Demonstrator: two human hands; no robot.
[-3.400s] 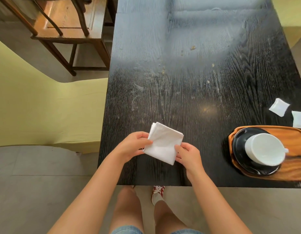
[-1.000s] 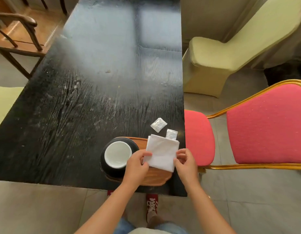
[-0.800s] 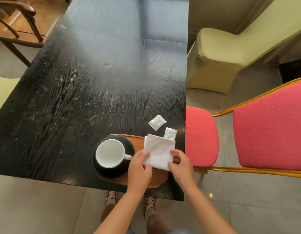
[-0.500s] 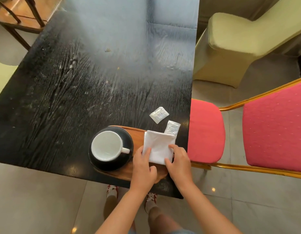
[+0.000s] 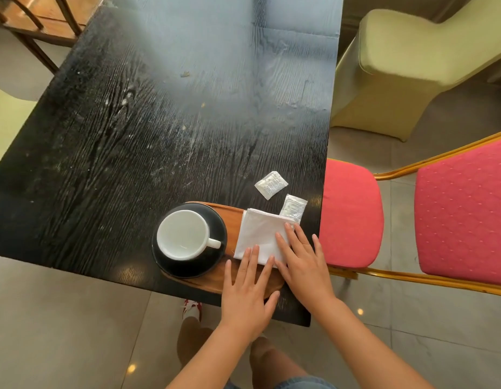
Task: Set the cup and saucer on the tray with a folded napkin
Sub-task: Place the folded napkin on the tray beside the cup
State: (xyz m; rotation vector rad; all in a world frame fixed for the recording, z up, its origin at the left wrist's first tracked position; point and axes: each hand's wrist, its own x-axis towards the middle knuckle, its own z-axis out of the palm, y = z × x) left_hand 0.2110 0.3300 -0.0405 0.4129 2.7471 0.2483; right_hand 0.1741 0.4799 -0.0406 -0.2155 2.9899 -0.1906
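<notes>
A white cup stands upright on a black saucer, which sits on the left part of a wooden tray near the table's front right corner. A folded white napkin lies flat on the tray's right part. My left hand rests with straight fingers on the napkin's near edge. My right hand lies flat on the napkin's right side, fingers spread.
Two small white sachets lie on the black table just beyond the tray. A red chair stands at the table's right edge, a pale yellow chair farther back, a wooden chair at far left.
Both hands carried the folded napkin from the table's middle to the tray, laid it down beside the saucer, let go, and now rest flat on it.
</notes>
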